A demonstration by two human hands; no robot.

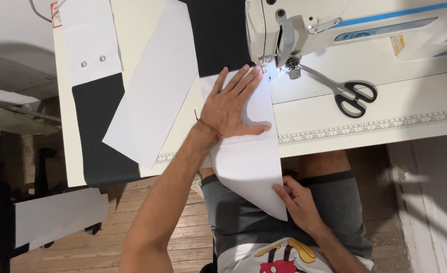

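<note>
pressing my left hand flat, fingers spread, on the white fabric strip that lies on the table and runs under the sewing machine, arm stretched forward across the edge. my right hand pinches the strip's hanging end over my lap, wrist bent. scissors lie right of it.

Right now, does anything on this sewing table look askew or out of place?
Mostly tidy. One long white fabric panel lies diagonally across the white table, its corner overhanging the front edge. The black-handled scissors rest right beside the sewing machine's needle area.
</note>
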